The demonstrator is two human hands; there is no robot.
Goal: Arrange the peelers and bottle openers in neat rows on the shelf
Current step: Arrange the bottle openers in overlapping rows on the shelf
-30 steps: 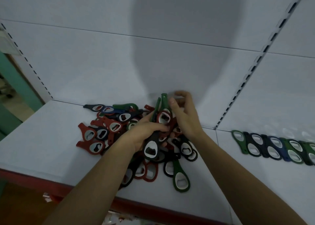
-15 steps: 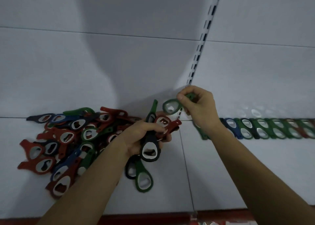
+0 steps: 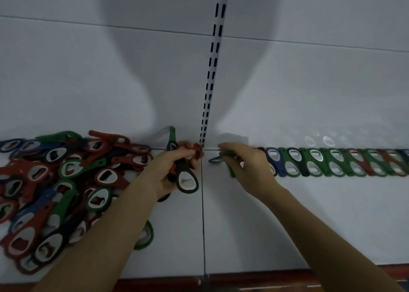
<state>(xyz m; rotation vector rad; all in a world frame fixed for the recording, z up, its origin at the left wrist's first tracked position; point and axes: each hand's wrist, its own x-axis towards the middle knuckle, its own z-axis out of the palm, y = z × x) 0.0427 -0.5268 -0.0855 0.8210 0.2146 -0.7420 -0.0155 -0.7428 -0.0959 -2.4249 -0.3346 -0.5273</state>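
A loose pile of red, green, blue and black bottle openers (image 3: 55,181) covers the left part of the white shelf (image 3: 254,225). My left hand (image 3: 170,167) grips a bunch of openers, a black one (image 3: 187,181) hanging lowest and a green one sticking up. My right hand (image 3: 245,165) pinches a green opener (image 3: 230,158) low over the shelf at the left end of a neat row of openers (image 3: 332,162) along the back wall. That opener is mostly hidden under my fingers.
A slotted upright (image 3: 212,65) runs up the back wall between the two shelf panels, and a seam (image 3: 202,225) splits the shelf below it. A red strip (image 3: 265,278) lines the shelf's front edge. One green opener (image 3: 146,236) lies partly under my left forearm.
My right hand has carried the green opener rightward and down from mid-air to the left end of the row. The view has swung right. My left hand still holds its bunch.
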